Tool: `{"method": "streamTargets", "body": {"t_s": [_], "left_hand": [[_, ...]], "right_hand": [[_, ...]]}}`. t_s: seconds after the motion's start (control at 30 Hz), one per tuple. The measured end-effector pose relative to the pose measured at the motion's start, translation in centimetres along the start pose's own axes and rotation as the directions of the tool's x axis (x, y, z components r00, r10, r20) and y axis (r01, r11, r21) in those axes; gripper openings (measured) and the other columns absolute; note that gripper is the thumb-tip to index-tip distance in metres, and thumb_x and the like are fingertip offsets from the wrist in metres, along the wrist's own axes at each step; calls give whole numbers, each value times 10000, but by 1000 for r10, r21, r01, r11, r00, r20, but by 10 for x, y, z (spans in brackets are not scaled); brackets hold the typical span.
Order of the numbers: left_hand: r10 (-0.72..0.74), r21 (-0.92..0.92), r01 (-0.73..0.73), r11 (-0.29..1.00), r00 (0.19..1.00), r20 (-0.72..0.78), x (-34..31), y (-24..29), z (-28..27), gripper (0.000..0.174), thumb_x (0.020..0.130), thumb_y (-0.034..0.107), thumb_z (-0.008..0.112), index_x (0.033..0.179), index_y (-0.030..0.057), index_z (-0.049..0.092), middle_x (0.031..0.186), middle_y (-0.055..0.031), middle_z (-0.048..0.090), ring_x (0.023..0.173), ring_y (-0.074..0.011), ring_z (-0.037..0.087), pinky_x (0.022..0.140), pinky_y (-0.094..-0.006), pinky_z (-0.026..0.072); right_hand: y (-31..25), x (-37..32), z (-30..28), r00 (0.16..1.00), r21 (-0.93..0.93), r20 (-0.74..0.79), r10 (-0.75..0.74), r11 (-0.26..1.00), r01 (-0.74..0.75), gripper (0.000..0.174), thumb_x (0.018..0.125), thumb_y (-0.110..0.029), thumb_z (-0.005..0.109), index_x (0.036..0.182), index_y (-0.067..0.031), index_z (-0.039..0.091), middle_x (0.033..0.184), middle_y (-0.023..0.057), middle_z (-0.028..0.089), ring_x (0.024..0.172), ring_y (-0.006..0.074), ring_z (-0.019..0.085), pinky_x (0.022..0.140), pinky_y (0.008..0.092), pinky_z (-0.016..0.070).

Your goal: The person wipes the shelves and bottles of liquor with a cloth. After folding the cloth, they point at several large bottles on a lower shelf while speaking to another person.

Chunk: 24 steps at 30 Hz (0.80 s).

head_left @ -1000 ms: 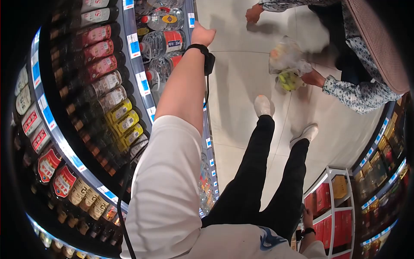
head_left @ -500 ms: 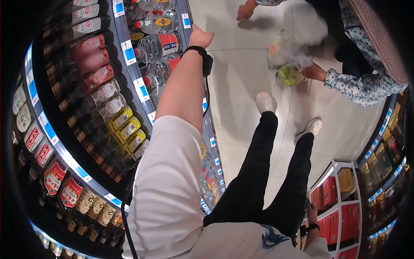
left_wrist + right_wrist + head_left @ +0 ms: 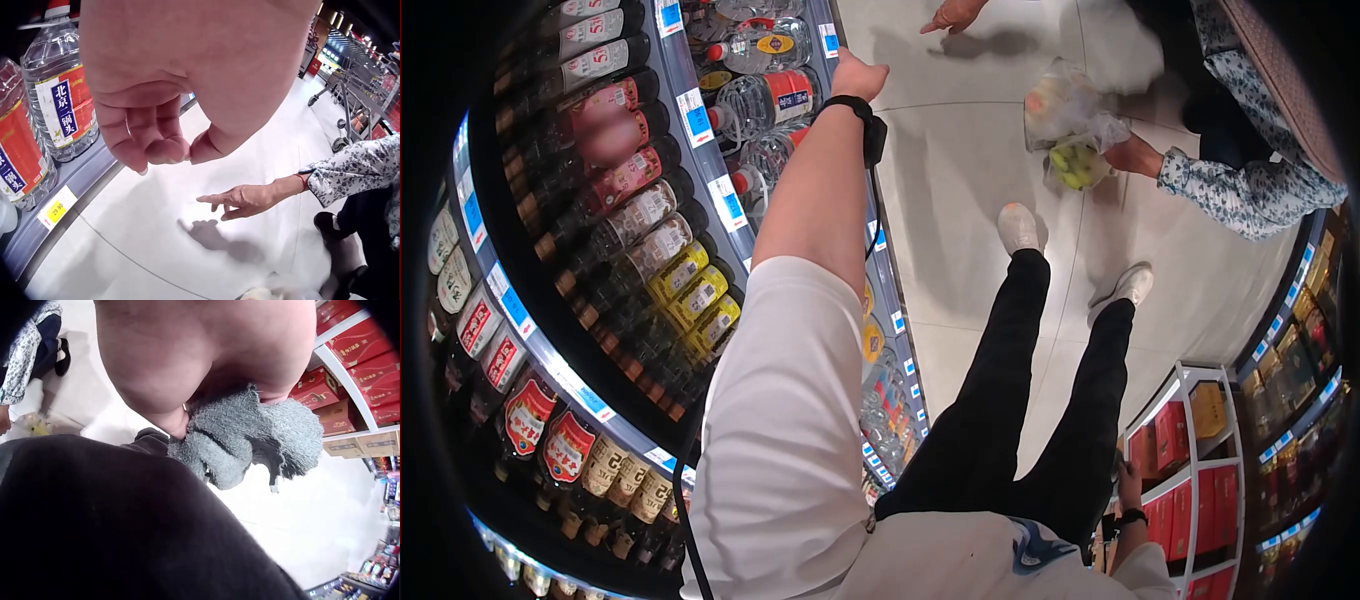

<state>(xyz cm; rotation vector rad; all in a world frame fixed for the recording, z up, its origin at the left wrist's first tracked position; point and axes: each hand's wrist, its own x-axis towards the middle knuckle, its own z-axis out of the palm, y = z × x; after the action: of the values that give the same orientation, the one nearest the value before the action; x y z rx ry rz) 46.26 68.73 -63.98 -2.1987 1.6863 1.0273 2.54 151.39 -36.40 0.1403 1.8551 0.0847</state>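
Note:
My left hand (image 3: 860, 78) reaches out on a straight arm beside the lower shelf, near big clear plastic jugs (image 3: 775, 95) with red caps. In the left wrist view its fingers (image 3: 164, 147) curl loosely with nothing in them, and the thumb tip is close to the fingertips. A clear jug (image 3: 62, 100) with a red and white label stands left of it. Low by my leg, my right hand (image 3: 200, 353) grips a bunched grey fuzzy cloth (image 3: 231, 437), which hangs beneath the palm.
Another person's pointing hand (image 3: 247, 199) extends over the pale floor (image 3: 945, 240); their other hand (image 3: 1135, 157) holds plastic bags (image 3: 1065, 110) with green fruit. Shelves of dark bottles (image 3: 630, 170) line the left. A white rack (image 3: 1192, 470) with red boxes stands right. A shopping cart (image 3: 347, 103) is farther off.
The other person's empty hand has shifted left and up and now points a finger. My left arm stays stretched out, and my right hand stays low beside my leg.

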Motion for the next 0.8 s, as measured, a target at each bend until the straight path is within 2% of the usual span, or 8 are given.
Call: {"method": "streamTargets", "body": {"t_s": [0.13, 0.3, 0.4, 0.53, 0.63, 0.7, 0.77, 0.8], "left_hand": [[-9, 0, 9, 1000, 1000, 7, 0, -1, -1, 994, 786, 284, 755, 1510, -148, 228, 1307, -379, 605, 1266, -446, 604, 1084, -439, 485], [-14, -43, 16, 999, 999, 39, -4, 4, -6, 965, 790, 261, 757, 1502, -147, 250, 1202, -346, 666, 1060, -406, 711, 943, -427, 557], [22, -11, -21, 1000, 1000, 18, 1, -2, 0, 934, 790, 251, 758, 1483, -146, 276, 1132, -319, 694, 961, -387, 733, 876, -418, 574], [7, 46, -7, 999, 1000, 17, -11, 7, -3, 902, 791, 257, 758, 1462, -139, 305, 1126, -323, 695, 1000, -408, 724, 897, -438, 568], [78, 25, -76, 997, 993, -92, 5, -11, 14, 878, 789, 262, 764, 1440, -129, 324, 1161, -345, 677, 1081, -431, 696, 934, -458, 552], [240, 6, -243, 970, 953, -186, -7, -9, 22, 737, 824, 222, 740, 1371, -136, 400, 880, -218, 723, 745, -311, 741, 717, -408, 595], [230, -166, -239, 957, 970, -72, -62, -2, 37, 742, 824, 243, 746, 1398, -85, 410, 1235, -336, 648, 1180, -456, 637, 985, -479, 521], [246, -84, -242, 967, 968, 44, -97, 0, 46, 701, 845, 220, 724, 1429, -43, 440, 1200, -301, 671, 1136, -457, 651, 959, -491, 530]], "right_hand": [[-9, -3, 0, 1000, -37, -4, -1, 999, 1, 182, 1007, -160, 598, 992, 17, 637, 860, 55, 632, 800, 140, 556, 755, 314, 451], [-10, 4, 2, 1000, -73, -19, -6, 997, 5, 191, 999, -162, 605, 1010, 24, 646, 888, 61, 650, 816, 141, 570, 767, 311, 459], [12, 15, 0, 1000, -53, 15, 8, 999, -7, 178, 1000, -164, 609, 984, 10, 639, 864, 38, 627, 806, 126, 554, 749, 305, 451], [9, 18, 0, 1000, -26, -4, 16, 1000, -17, 162, 1002, -163, 612, 980, -3, 630, 855, 19, 607, 803, 111, 540, 744, 300, 445], [16, 21, -4, 1000, -9, 5, 4, 1000, -4, 165, 1004, -169, 614, 1001, -6, 641, 871, 24, 622, 822, 112, 553, 758, 298, 452], [24, 24, -9, 1000, 14, 13, -16, 1000, 16, 168, 1005, -173, 615, 1006, -8, 646, 876, 25, 626, 827, 113, 559, 762, 298, 454], [29, 28, -11, 999, -11, -19, -45, 999, 45, 177, 1005, -180, 617, 1011, -6, 649, 877, 30, 631, 830, 123, 566, 765, 303, 458], [28, 33, -12, 998, -8, -16, -55, 998, 55, 177, 1005, -180, 617, 1011, -6, 649, 877, 30, 631, 830, 123, 566, 765, 303, 458]]}}
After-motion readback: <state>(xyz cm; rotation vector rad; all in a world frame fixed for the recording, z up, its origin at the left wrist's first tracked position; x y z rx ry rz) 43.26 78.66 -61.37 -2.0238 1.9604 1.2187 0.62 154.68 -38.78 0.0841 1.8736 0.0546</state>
